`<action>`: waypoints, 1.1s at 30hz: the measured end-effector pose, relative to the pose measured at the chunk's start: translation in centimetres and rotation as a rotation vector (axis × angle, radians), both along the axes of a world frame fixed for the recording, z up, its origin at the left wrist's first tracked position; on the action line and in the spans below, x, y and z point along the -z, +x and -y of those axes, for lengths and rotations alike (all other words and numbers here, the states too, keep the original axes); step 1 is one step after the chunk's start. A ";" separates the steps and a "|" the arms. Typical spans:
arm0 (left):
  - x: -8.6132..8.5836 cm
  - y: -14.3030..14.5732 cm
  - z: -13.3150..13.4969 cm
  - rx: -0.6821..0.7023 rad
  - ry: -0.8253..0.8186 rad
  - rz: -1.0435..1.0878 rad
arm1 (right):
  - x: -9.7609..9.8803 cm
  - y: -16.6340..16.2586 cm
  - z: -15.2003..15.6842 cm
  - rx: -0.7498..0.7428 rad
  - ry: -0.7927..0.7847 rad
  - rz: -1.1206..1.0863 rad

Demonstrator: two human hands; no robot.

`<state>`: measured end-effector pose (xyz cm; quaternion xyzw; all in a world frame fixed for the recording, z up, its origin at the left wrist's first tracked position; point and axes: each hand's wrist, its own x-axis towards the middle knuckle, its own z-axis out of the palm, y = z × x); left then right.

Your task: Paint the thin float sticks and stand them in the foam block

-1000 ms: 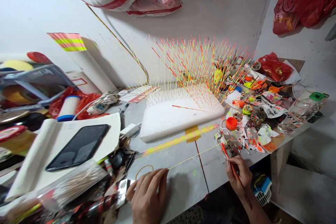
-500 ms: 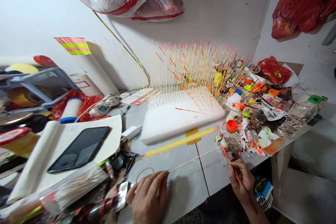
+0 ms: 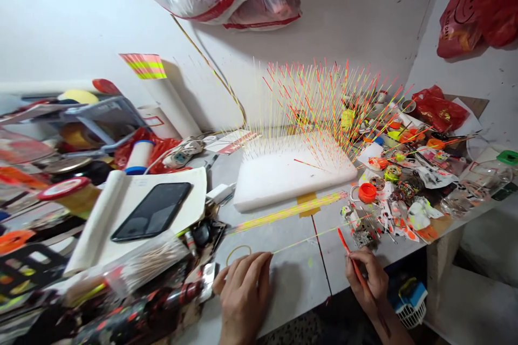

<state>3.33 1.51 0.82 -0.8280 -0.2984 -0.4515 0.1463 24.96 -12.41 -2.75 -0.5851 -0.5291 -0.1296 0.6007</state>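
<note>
Our left hand (image 3: 245,294) pinches a thin yellow stick (image 3: 319,235), its end hidden; our right hand (image 3: 366,277) grips an orange rod (image 3: 348,256). Paint-flecked bench (image 3: 295,285) beneath.

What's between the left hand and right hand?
The head view shows grey bench top between the left hand and right hand, with a dark seam, a yellow speck and a thin rod.

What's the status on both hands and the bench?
Left hand: fingers pinch thin yellow-green stick. Right hand: grips slim orange-red rod. Paint-spattered scraps lie at the stick's far end.
</note>
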 end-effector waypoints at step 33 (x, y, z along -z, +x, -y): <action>0.1 -0.1 -0.1 0.021 -0.009 0.032 | -0.8 1.3 2.2 0.088 -0.049 -0.279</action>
